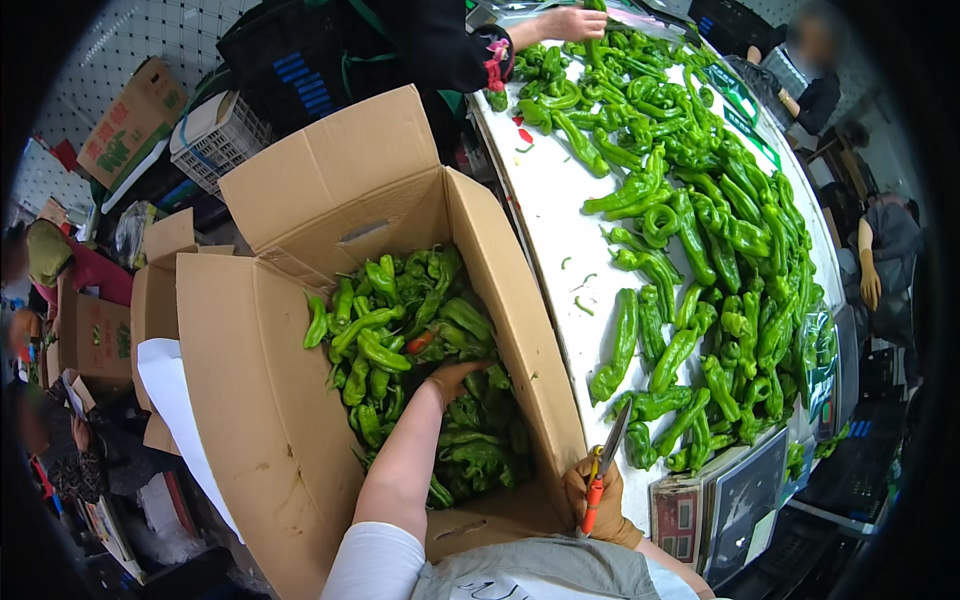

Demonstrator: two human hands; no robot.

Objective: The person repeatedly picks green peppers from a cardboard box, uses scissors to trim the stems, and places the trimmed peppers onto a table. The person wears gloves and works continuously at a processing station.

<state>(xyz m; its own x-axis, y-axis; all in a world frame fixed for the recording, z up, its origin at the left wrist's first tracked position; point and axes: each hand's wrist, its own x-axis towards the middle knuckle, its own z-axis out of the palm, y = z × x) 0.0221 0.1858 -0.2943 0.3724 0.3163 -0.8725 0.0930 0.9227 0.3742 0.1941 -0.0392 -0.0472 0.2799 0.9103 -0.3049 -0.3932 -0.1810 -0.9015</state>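
Observation:
My left hand (pixel 452 379) reaches down into an open cardboard box (pixel 232 352), among green peppers (pixel 371 330) heaped inside. Its fingers are partly hidden by peppers, so I cannot tell whether it grips one. One reddish pepper (pixel 420 342) lies just beyond that hand. My right hand (pixel 600 495), in a brown glove, is at the box's near right edge beside the white table (pixel 536 195). It is closed around a pair of scissors (pixel 596 480) with orange handles, blades pointing up and away from me. Many green peppers (pixel 697 225) are spread and piled across the table.
Another person's hand (pixel 574 24) holds a pepper at the table's far end. A scale-like device (pixel 739 510) stands at the near right corner. To the left are a smaller cardboard box (pixel 161 270), a white plastic crate (pixel 217 146) and other people.

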